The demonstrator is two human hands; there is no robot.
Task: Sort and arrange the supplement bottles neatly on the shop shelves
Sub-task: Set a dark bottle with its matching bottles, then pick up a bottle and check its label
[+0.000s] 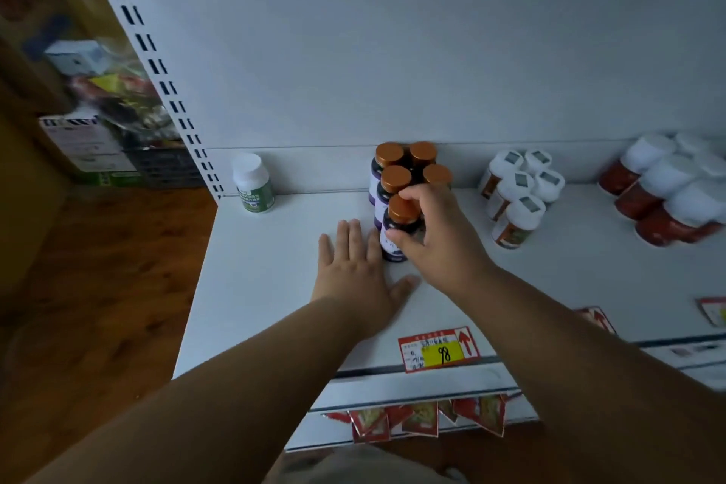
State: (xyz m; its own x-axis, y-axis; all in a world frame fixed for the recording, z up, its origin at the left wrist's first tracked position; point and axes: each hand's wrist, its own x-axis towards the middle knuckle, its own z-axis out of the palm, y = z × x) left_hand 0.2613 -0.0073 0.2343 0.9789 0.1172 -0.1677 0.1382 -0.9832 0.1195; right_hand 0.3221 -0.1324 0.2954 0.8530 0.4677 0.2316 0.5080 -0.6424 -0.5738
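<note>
- Green-labelled bottle [253, 185], white cap, upright alone at the left end of the white shelf [267, 287].
- Left hand [359, 271]: flat on the shelf, fingers spread, holding nothing, just left of the front bottle.
- Right hand [436, 236]: fingers closed around the front copper-capped bottle [400, 224], foremost of the copper-capped cluster [408, 169] by the back wall.
- White-capped bottles [518, 193], grouped right of the cluster.
- Red bottles [664, 193], far right.
- Price tag [438, 348] on the shelf's front edge.
</note>
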